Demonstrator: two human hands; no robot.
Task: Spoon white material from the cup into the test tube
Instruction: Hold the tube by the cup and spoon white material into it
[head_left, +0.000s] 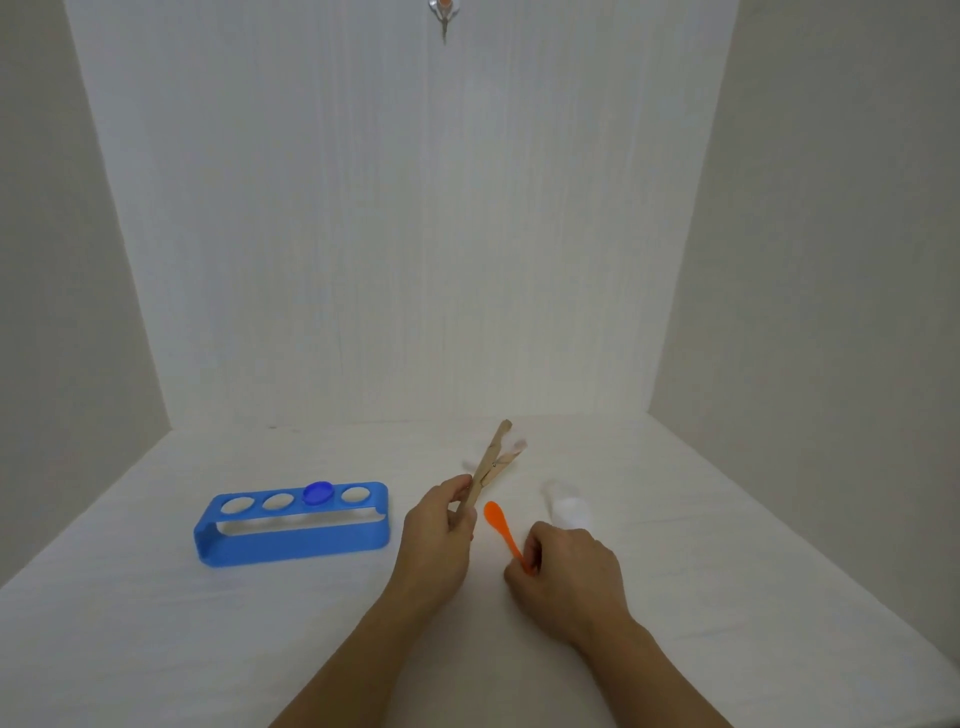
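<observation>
My left hand (441, 530) grips the lower end of a wooden clamp (491, 462) that points up and away; its jaws hold a clear test tube (515, 446) that is faint and blurred. My right hand (566, 571) pinches the handle of an orange spoon (500, 525), bowl pointing up-left and empty. A small translucent cup with white material (570, 512) sits on the table just beyond my right hand, to the right of the spoon.
A blue test tube rack (291, 535) with several holes stands on the white table at the left; a blue cap (318, 492) fills one hole. White walls close in the back and sides. A hook (444, 15) hangs high on the back wall.
</observation>
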